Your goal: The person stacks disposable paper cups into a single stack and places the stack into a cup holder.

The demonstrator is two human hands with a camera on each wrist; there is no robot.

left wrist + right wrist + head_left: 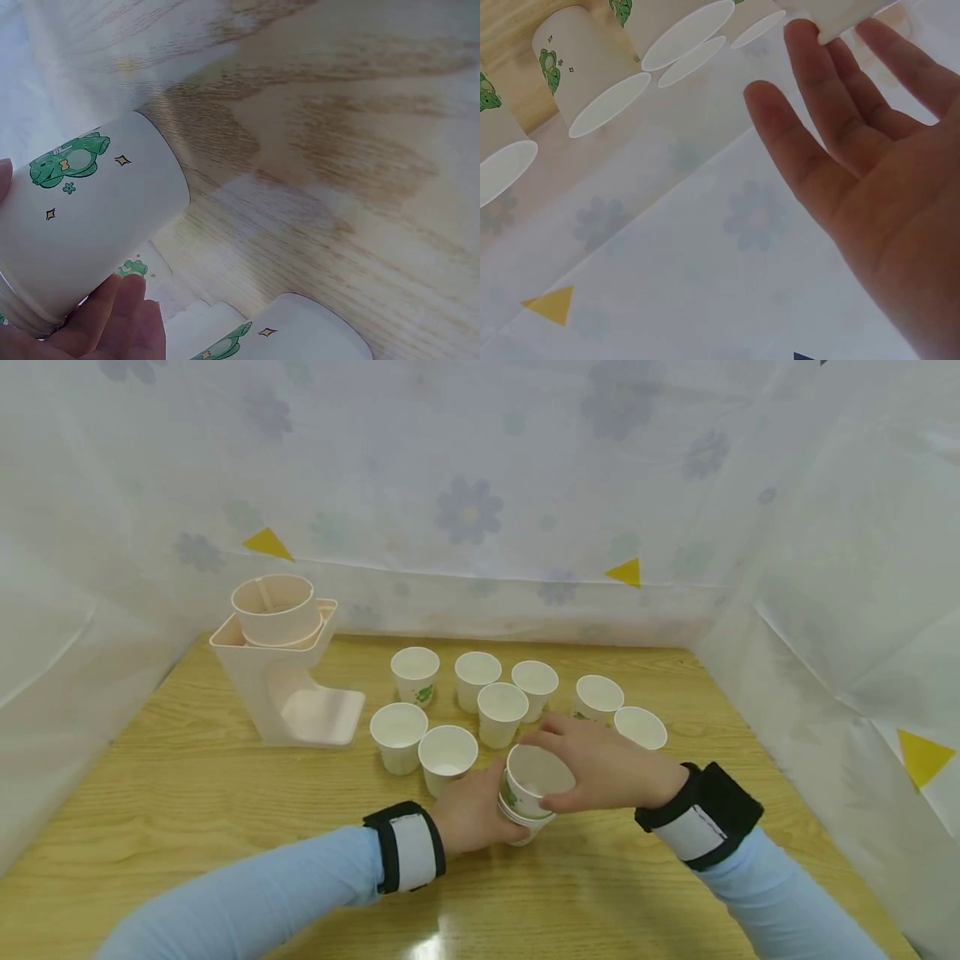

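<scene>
Near the front of the group, my left hand (467, 810) grips a white paper cup (534, 832) from its left side, thumb toward the front. Another paper cup (538, 770) is nested in it, its rim standing higher. My right hand (603, 764) spans the upper cup's mouth, holding it with thumb at the near rim and fingers at the far rim. In the left wrist view the lower cup (112, 199) shows a green cartoon animal, and left fingers (129, 300) lie under its rim end. Spread right fingers (810, 67) reach the cup's lip in the right wrist view.
Several upright paper cups stand behind the hands, including one front-left cup (448, 752) and a far-right cup (641, 727) beside my right hand. A cream holder (262, 689) with a round container (277, 618) stands at the table's left. Patterned sheeting (468, 460) encloses the wooden table (225, 810).
</scene>
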